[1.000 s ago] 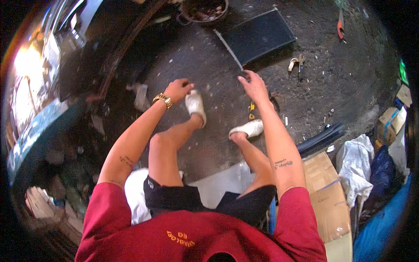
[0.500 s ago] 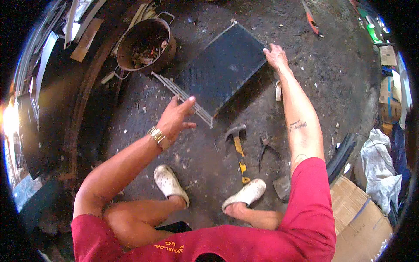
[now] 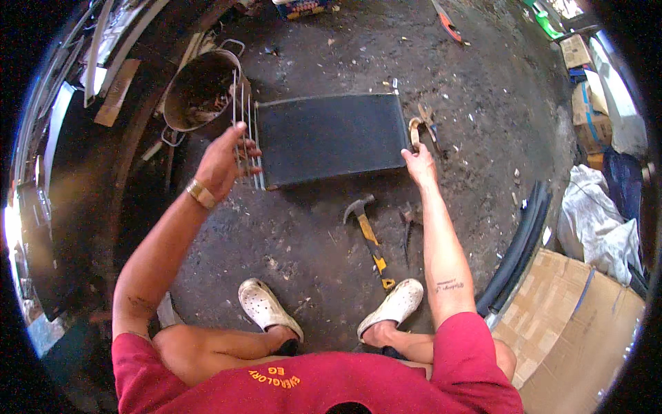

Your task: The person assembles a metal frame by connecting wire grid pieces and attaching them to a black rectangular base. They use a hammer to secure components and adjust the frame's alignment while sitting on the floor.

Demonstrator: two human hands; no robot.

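A dark rectangular mesh panel with a thin metal frame [image 3: 331, 134] is held level above the ground between my hands. Several thin parallel metal bars [image 3: 240, 103] run along its left end. My left hand [image 3: 224, 164] is closed around these bars, its fingers passing between them. My right hand [image 3: 420, 168] pinches the panel's near right corner. Just beyond that hand lie a curved tan piece [image 3: 414, 131] and an orange-brown hand tool [image 3: 429, 124]. On the ground nearer me rests a claw hammer with a black and yellow handle [image 3: 369, 234], beside dark pliers [image 3: 407, 224].
A rusty two-handled pot [image 3: 176, 103] with scraps inside stands at the far left. Black tubes [image 3: 514, 252], flattened cardboard [image 3: 552, 324] and a white sack [image 3: 596, 217] lie to the right. An orange-red tool [image 3: 448, 24] lies far off. My white clogs [image 3: 265, 303] flank the near ground.
The panel has turned clockwise from a slant to nearly square with me. My left hand has moved left and my right hand has come nearer. The tan piece and orange-brown tool show more fully.
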